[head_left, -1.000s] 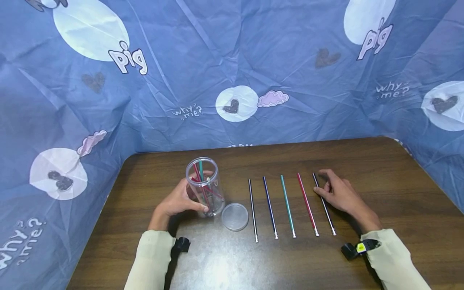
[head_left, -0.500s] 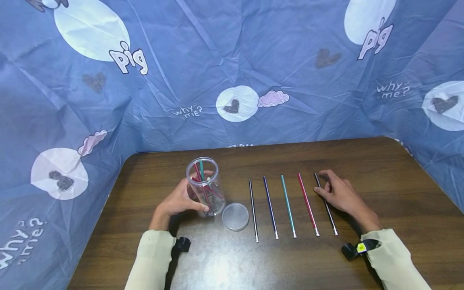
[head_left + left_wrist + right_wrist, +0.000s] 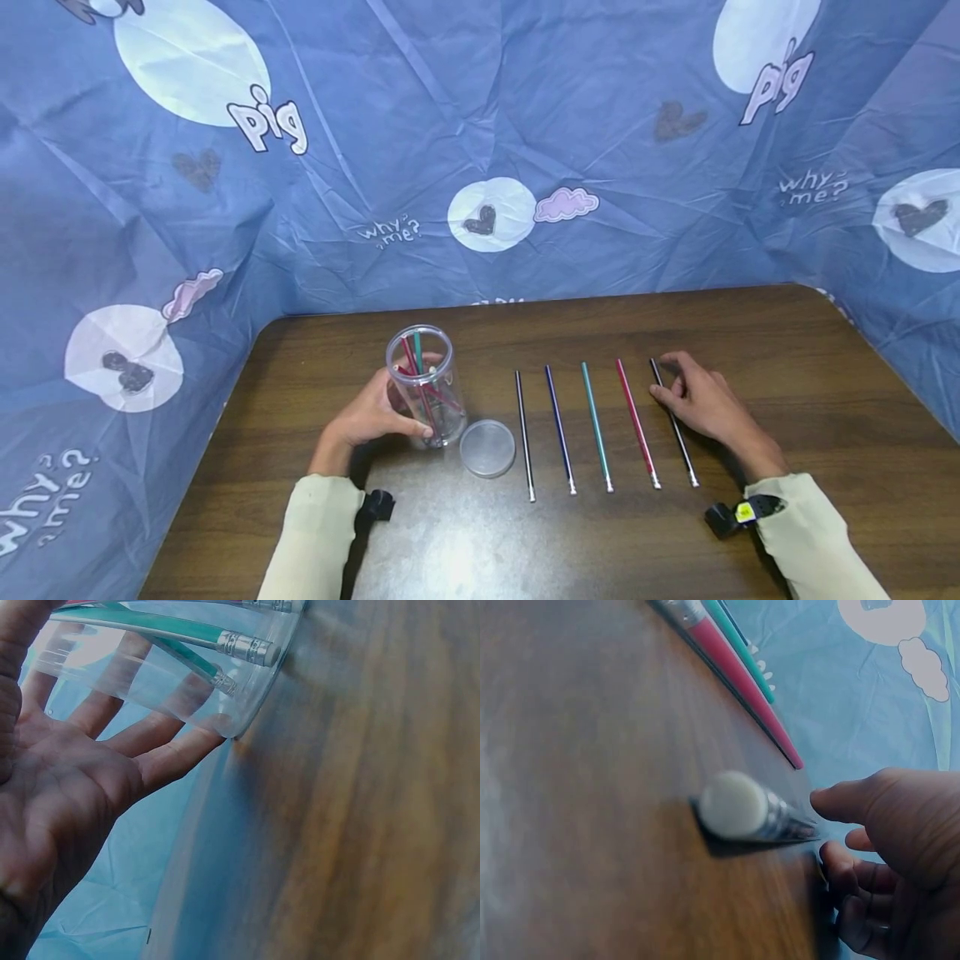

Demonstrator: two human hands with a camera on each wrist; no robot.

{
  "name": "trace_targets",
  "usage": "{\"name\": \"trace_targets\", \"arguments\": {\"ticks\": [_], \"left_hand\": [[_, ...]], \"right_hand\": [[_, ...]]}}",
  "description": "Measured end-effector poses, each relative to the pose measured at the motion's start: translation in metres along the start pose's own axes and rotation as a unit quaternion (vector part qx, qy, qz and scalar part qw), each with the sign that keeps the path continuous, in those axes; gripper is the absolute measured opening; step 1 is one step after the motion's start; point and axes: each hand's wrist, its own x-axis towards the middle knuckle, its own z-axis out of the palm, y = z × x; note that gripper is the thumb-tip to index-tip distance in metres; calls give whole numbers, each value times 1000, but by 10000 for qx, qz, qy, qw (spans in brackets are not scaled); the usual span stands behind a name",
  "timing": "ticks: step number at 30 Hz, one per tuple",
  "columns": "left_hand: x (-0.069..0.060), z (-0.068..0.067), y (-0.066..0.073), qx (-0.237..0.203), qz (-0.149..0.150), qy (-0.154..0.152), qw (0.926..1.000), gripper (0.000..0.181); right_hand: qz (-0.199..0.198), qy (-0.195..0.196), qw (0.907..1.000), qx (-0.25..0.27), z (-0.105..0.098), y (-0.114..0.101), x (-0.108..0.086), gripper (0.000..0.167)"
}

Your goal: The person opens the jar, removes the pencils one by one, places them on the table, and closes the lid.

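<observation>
The left hand grasped a clear jar, its fingers curled round the wall; the jar stood upright on the left part of the wooden surface, with red and green pencils leaning inside. Just beside it on the near right lay a round lid. Rightward came a row of black, blue, green and red pencils, then a dark pencil, eraser ends near. The right hand had loosely bent, released fingers, its thumb over the dark pencil; whether they touched could not be told.
</observation>
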Motion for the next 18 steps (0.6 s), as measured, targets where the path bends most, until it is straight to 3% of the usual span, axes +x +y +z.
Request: {"name": "trace_targets", "arguments": {"ticks": [8,18], "left_hand": [[-1,0,1,116,16,12,9999,93],[0,1,-1,-21,52,-9,10000,92]], "right_hand": [[110,563,9983,90,-3,-3,0,45],[447,1280,9876,798,-16,-22,-1,45]]}}
